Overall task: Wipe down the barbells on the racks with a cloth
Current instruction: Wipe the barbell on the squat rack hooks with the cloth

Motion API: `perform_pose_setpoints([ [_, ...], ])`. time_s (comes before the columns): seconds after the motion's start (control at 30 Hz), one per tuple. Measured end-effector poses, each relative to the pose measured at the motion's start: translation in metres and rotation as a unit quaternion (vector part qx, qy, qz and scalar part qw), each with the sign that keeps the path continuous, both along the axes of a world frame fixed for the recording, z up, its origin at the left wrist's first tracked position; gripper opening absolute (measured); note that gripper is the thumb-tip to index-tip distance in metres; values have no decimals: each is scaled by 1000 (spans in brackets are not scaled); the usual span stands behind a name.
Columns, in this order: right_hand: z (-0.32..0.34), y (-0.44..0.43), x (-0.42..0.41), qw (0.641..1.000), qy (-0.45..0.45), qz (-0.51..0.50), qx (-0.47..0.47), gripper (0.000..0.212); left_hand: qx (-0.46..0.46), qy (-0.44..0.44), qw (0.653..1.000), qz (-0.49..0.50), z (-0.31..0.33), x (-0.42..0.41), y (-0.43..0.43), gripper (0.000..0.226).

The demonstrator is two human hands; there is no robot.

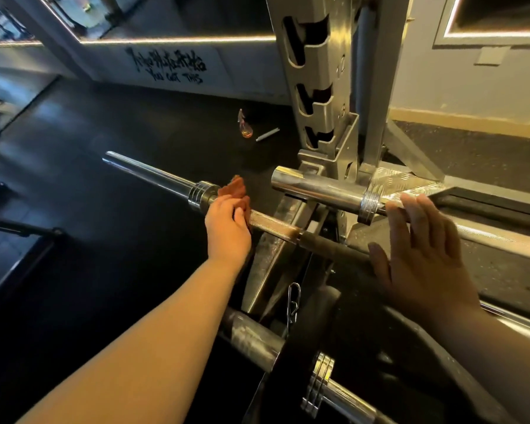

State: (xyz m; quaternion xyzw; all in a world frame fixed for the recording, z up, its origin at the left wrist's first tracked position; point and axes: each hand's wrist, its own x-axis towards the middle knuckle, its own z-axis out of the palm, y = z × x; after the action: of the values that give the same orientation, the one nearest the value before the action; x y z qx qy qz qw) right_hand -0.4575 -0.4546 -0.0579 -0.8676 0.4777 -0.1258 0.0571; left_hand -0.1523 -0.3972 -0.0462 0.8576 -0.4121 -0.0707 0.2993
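Left of the rack upright (318, 87), low by its foot, the barbell (153, 175) lies nearly level. It has a bright, smooth chrome sleeve pointing away from the upright, a ribbed collar, then a knurled shaft with a brownish tint that darkens as it passes the upright's base. The left hand (227, 228) grasps a rust-red cloth (236, 191) bunched on the shaft just inside the collar, fingers curled over it. The right hand (423, 252) is released, fingers straight and spread, palm down over the same shaft to the near right of the upright; whether it touches the bar I cannot tell. A second barbell (315, 188) rests closer to the upright's foot, its stubby chrome sleeve pointing the same way. A third bar (317, 384), nearest the camera, carries a black plate (306, 347), with a steel snap clip (293, 298) hanging beside it. Beyond the upright's left side a spray bottle (245, 127) and a small white stick (267, 134) lie on the dark rubber floor (104, 240). Behind the upright runs a pale wall (242, 75) with black handwriting, edged by lit strips.
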Motion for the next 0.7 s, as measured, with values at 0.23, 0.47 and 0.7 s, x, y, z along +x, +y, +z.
perform_pose_setpoints([
  [0.23, 0, -2, -1, 1000, 25, 3, 11, 71, -8, -10, 992, -129, -3, -45, 11, 24],
  [0.47, -9, -10, 2, 996, 71, 29, 37, 74, 12, 5, 994, -110, 7, -58, 2, 22],
  [0.7, 6, -5, -1, 998, 10, -25, 56, 59, 24, -32, 983, -178, 10, -64, 4, 25],
])
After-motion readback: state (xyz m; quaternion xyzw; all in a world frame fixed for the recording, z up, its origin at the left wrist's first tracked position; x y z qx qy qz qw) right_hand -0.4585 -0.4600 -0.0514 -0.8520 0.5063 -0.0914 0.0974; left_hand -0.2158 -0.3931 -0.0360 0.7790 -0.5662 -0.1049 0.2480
